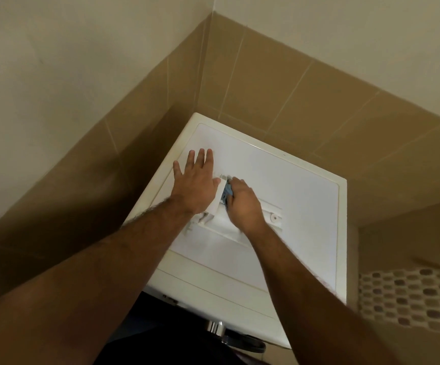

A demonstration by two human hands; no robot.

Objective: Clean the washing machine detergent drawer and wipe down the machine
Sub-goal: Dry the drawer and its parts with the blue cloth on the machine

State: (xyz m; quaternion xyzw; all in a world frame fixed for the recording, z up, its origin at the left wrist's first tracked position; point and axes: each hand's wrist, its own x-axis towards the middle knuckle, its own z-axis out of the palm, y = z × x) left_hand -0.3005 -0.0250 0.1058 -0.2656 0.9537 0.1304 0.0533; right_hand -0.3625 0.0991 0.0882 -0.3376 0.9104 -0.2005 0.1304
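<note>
A white washing machine [292, 196] stands in a tiled corner, seen from above. The white detergent drawer [221, 219] lies on its top panel. My left hand [196, 180] rests flat with straight fingers, partly on the machine top and against the drawer's left wall. My right hand [242, 204] grips a blue cloth [228, 192] and presses it into the drawer's far end. Most of the cloth is hidden under my fingers.
Tan tiled walls [279, 88] close in behind and to the left of the machine, leaving a narrow dark gap on the left. A mosaic-patterned surface [411, 296] shows at the lower right. The machine's door and a chrome part [216, 327] appear below the front edge.
</note>
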